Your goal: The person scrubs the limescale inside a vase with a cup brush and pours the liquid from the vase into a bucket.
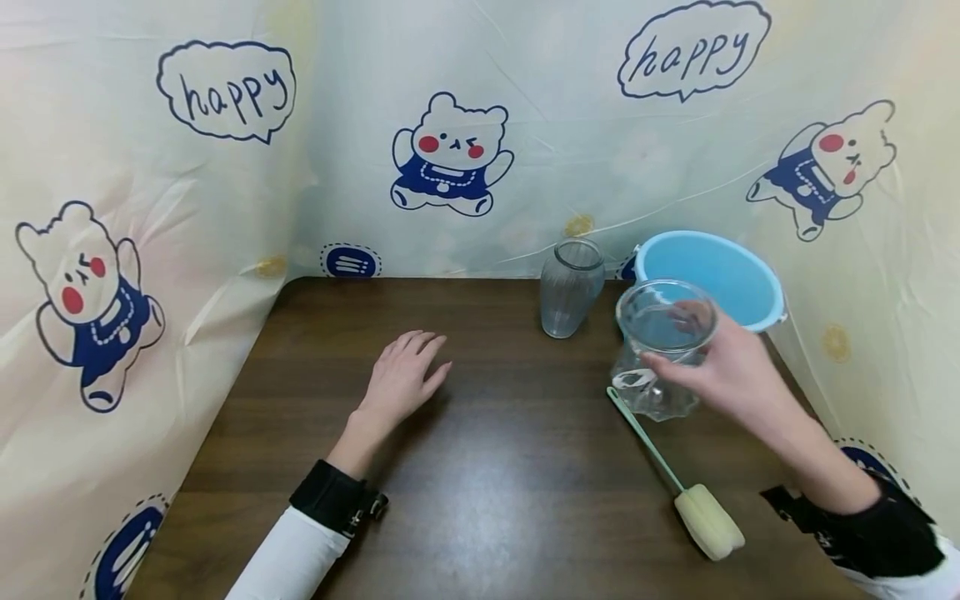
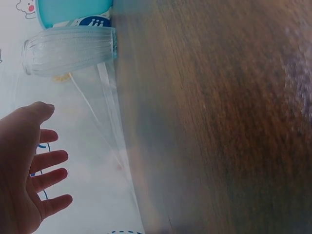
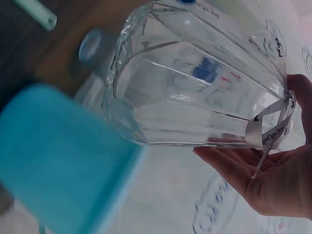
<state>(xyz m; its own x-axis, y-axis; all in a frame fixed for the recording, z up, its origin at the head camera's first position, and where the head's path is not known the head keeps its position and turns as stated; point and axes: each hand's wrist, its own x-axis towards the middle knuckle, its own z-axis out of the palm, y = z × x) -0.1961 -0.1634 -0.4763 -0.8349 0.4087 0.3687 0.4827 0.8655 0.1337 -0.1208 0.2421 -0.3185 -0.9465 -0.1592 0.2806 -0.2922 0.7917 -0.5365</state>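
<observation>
My right hand (image 1: pixel 742 367) grips a clear faceted glass vase (image 1: pixel 660 392) around its neck, just below the wide rim. In the right wrist view a printed ribbon (image 3: pixel 278 119) is tied round the neck of that vase, and fingers and thumb wrap it there. The vase appears raised off the table in that view. My left hand (image 1: pixel 401 375) is over the left-middle of the table, fingers loosely extended and holding nothing. A cup brush (image 1: pixel 708 521) with a pale green handle and cream sponge head lies near my right forearm, its handle end beside the vase.
A ribbed bluish glass vase (image 1: pixel 572 292) stands upright at the back of the dark wooden table (image 1: pixel 480 500). To its right is a light blue bucket (image 1: pixel 712 267), behind the held vase. Printed cloth (image 1: pixel 337 167) hangs around the back and sides.
</observation>
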